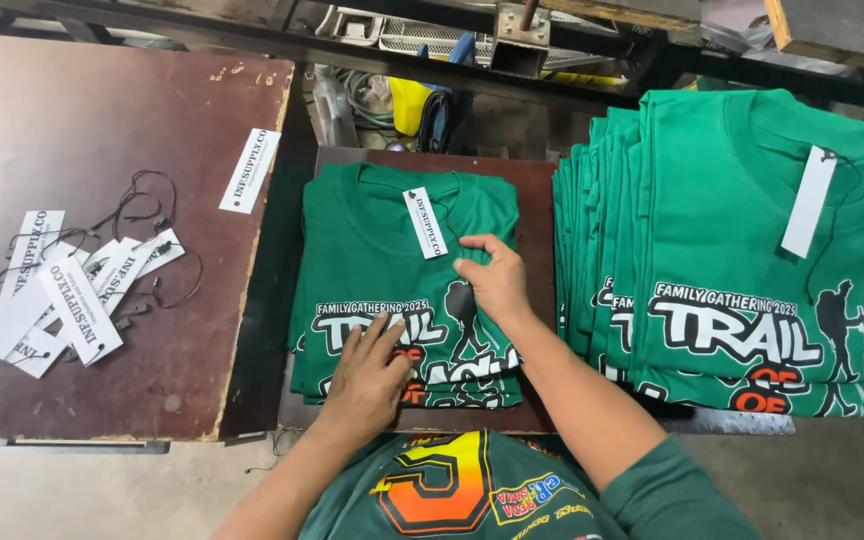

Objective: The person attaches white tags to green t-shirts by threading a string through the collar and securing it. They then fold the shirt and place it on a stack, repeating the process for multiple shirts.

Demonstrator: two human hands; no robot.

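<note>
While both hands press flat on it, the folded green shirt (402, 270) lies on top of a small pile on a dark board (537, 200), directly under the person's palms. The left hand (367, 375) rests with fingers spread and loose on the lower printed area, clamped on nothing, seemingly to keep the fold from springing open. The right hand (497, 280) lies higher, fingers together and slightly bent, its fingertips on the cloth just beside a white hang tag (424, 222) fixed at the collar; whether it pinches the fabric cannot be told. Beyond the right hand, a fanned stack of tagged green shirts (732, 250) overlaps in steps, each edge showing. Well off beyond the left hand, a worn brown table (92, 130) carries loose white tags with black strings (62, 290), with one further tag (250, 170) near its edge. A gap between table and board separates the loose tags from the hands.
</note>
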